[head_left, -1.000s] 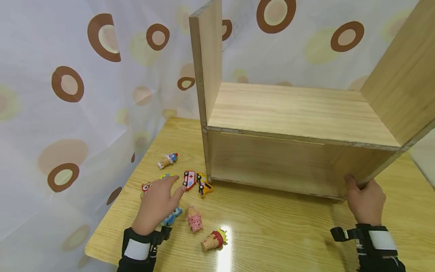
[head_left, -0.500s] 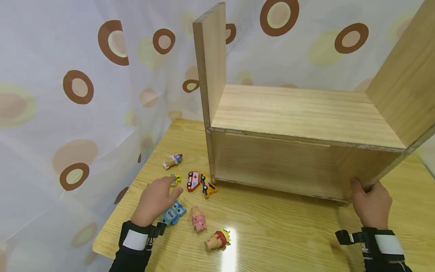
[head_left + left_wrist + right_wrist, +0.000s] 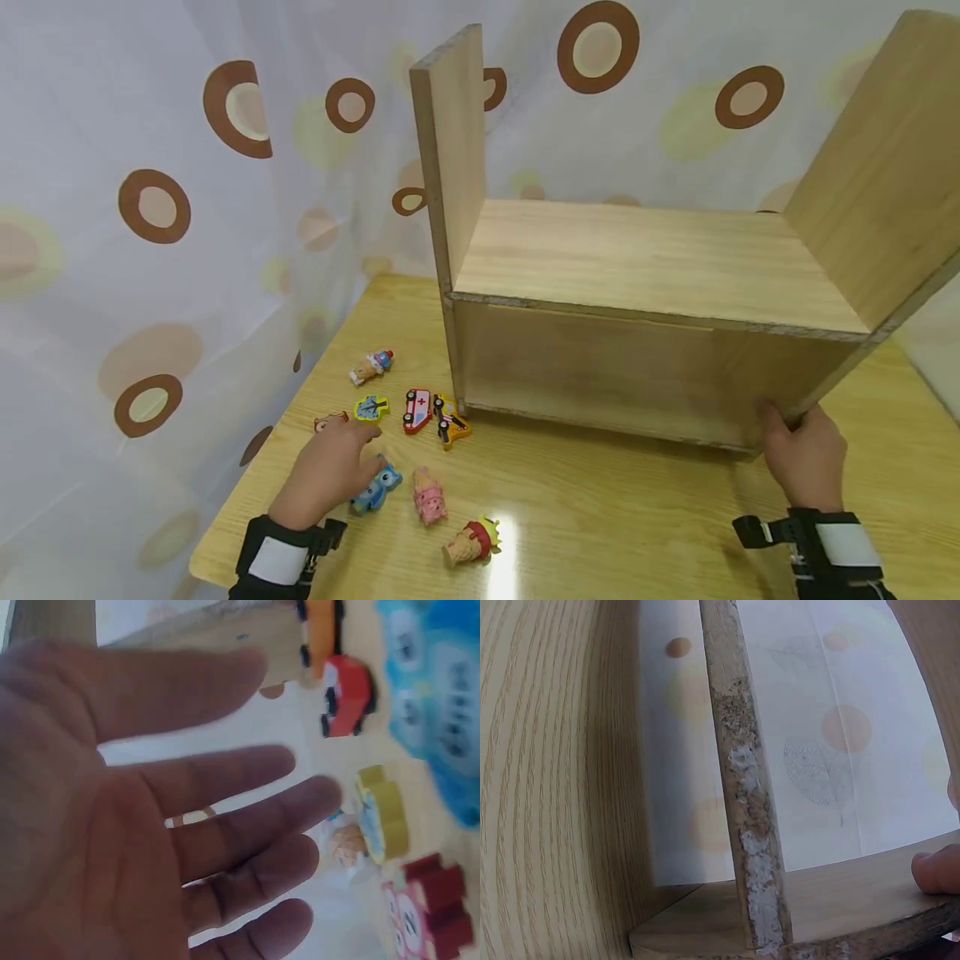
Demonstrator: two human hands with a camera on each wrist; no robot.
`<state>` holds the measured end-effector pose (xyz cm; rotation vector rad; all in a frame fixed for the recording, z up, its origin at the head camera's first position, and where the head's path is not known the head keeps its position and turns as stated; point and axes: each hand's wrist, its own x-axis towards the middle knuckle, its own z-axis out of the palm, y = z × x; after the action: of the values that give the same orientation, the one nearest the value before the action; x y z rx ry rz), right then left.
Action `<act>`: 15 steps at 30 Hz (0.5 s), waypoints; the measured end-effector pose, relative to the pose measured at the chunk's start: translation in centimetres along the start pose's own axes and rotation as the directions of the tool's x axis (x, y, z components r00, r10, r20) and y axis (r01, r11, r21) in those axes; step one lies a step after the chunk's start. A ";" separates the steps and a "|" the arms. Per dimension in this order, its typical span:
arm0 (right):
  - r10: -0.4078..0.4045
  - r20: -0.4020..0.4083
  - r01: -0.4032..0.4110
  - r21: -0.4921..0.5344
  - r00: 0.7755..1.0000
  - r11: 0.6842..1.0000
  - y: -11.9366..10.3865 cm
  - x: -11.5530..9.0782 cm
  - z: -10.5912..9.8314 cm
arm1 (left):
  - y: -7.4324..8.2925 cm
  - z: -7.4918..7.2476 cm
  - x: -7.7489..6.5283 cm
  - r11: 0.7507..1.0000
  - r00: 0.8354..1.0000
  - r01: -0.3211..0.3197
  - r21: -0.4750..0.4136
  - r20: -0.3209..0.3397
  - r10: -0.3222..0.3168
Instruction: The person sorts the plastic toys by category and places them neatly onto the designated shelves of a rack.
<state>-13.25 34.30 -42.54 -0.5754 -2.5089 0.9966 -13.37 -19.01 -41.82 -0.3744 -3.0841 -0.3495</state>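
My left hand hovers over small toys at the table's left, holding nothing; in the left wrist view its fingers are extended, apart from the toys. Nearest it are a blue owl toy, partly covered by the thumb, and a red owl toy, partly hidden behind the hand. A yellow-edged tree piece lies just beyond the fingertips. My right hand grips the lower right side panel of a wooden shelf, thumb on the inner side; the other fingers are mostly hidden. In the right wrist view, a fingertip touches the panel.
Beside the shelf's left foot lie a red ambulance toy and a yellow vehicle toy. Ice-cream-cone figures lie around: a blue-topped one, a pink one and a red-and-yellow one. Patterned cloth hangs behind the table.
My left hand has drawn back toward me and slightly left, uncovering the tree piece. My right hand keeps its grip on the shelf. The head view has shifted a little.
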 end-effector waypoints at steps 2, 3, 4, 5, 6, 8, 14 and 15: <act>-0.002 -0.019 0.002 0.002 1.000 1.000 -0.2 0.0 0.0 | -0.1 0.1 -0.6 1.000 0.999 -0.021 0.013 0.043 0.020; -0.001 -0.027 0.002 0.002 1.000 1.000 -0.2 0.0 -0.1 | -0.2 0.2 -0.9 1.000 0.998 -0.018 0.023 0.063 0.017; 0.000 -0.033 0.000 0.002 0.999 1.000 -0.3 0.0 0.0 | -0.2 0.2 -1.2 0.999 0.997 -0.012 0.032 0.081 0.010; 0.003 -0.035 -0.003 0.002 0.999 1.000 -0.3 0.0 0.0 | -0.2 0.3 -1.4 0.999 0.996 -0.003 0.038 0.094 0.000; 0.007 -0.034 -0.007 0.002 0.999 1.000 -0.3 0.0 0.0 | -0.2 0.4 -1.5 0.999 0.994 0.011 0.042 0.107 -0.016; 0.017 -0.025 -0.017 0.006 1.000 1.000 -0.2 0.1 0.1 | -0.2 0.6 -1.7 0.998 0.990 0.036 0.046 0.132 -0.042; 0.023 -0.016 -0.023 -0.003 1.000 1.000 -0.2 0.1 0.1 | 0.0 1.3 -1.7 0.998 0.986 0.058 0.035 0.152 -0.063; 0.024 -0.016 -0.024 -0.007 1.000 1.000 -0.2 0.2 0.1 | 0.0 1.5 -1.7 0.998 0.987 0.057 0.033 0.148 -0.061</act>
<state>-13.48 34.22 -42.48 -0.6143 -2.4982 0.9876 -11.69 -19.09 -43.34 -0.3235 -3.2485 -0.2904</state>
